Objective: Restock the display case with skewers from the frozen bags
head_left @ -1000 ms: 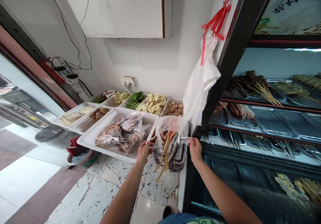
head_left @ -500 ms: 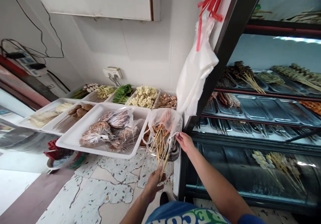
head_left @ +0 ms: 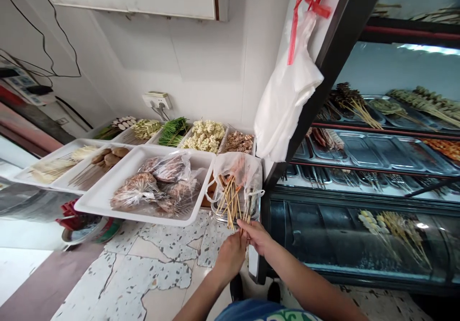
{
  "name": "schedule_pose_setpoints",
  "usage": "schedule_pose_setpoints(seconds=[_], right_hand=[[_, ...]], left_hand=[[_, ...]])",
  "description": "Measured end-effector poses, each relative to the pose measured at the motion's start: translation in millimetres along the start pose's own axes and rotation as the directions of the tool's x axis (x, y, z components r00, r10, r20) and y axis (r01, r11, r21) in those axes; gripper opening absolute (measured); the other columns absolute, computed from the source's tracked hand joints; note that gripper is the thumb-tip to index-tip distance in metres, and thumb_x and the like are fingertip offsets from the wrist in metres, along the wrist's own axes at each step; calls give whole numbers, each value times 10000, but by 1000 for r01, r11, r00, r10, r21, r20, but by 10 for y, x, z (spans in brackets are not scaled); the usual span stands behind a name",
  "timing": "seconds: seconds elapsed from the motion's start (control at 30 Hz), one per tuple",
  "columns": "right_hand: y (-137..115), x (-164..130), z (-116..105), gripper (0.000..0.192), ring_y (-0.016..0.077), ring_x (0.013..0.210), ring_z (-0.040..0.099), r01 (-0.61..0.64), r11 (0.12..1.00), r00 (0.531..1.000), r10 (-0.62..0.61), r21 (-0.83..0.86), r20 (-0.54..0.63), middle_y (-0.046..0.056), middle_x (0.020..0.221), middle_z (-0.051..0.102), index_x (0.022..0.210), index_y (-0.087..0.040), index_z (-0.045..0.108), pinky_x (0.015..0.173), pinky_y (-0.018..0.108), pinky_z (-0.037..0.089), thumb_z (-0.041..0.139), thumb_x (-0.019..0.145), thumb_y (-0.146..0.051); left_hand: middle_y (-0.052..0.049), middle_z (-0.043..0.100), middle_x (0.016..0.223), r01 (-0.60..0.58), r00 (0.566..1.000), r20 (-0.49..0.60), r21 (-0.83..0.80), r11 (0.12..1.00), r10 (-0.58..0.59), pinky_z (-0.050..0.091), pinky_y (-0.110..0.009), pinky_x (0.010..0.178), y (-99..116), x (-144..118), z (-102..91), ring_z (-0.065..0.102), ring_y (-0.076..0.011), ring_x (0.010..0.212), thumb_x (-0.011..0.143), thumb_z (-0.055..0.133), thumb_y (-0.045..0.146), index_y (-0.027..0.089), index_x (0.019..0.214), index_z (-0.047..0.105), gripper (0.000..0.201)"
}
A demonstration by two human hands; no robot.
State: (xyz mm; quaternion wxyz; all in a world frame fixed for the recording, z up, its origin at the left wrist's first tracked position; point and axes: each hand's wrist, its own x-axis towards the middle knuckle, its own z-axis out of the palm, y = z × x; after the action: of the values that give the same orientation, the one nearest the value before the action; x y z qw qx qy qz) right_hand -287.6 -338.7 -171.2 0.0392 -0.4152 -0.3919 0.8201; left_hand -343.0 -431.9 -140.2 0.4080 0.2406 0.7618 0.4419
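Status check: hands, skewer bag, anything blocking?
Left hand and right hand both at the skewer sticks' lower ends. Clear bag sits on metal trays. Nothing between.

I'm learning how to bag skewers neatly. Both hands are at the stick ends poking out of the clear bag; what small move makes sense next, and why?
Probably push the skewers deeper into the clear bag. Their stick ends jut out of its mouth, fanned and uneven, and the left hand and right hand meet right at those tips. The bag sits on stacked metal trays, so it has support underneath.
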Motion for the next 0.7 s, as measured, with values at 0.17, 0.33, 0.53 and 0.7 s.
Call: schedule_pose_setpoints(seconds=[0.17, 0.33, 0.53, 0.7], right_hand=[[-295, -75, -106, 154, 110, 470, 552, -156, 986, 985, 160, 64, -68, 21, 574, 601, 685, -149, 503, 453, 231, 435, 578, 746, -268], [-730, -334, -231, 138, 35, 303, 306, -244, 969, 970, 244, 39, 21, -62, 416, 423, 620, -167, 415, 316, 145, 199, 439, 752, -133], [-903, -465, -229, 214, 13, 281, 184, -149, 989, 978, 145, -17, -149, -115, 363, 269, 593, -195, 322, 317, 142, 96, 407, 740, -64], [-789, -694, -242, 258, 9, 275, 178, -81, 996, 983, 75, -30, -170, -123, 364, 265, 593, -209, 279, 316, 155, 92, 450, 750, -94]], left_hand=[[-66, 541, 481, -22, 993, 118, 334, 942, -18, 394, -314, 516, 271, -62, -220, 528, -207, 464, 763, 489, 541, 183, 540, 576, 430], [-168, 606, 1000, 1, 763, -469, 689, 724, 445, 430, -389, 786, 630, 360, -621, 560, -313, 935, 730, 577, 515, 128, 1090, 551, 530], [-147, 649, 919, 67, 905, -345, 692, 719, 248, 437, -332, 768, 815, 989, -789, 600, -273, 901, 769, 518, 205, 109, 1156, 526, 398], [-54, 660, 660, -19, 956, -208, 664, 748, 209, 443, -260, 643, 964, 1119, -868, 619, -171, 609, 796, 455, 210, 117, 1163, 524, 385]])
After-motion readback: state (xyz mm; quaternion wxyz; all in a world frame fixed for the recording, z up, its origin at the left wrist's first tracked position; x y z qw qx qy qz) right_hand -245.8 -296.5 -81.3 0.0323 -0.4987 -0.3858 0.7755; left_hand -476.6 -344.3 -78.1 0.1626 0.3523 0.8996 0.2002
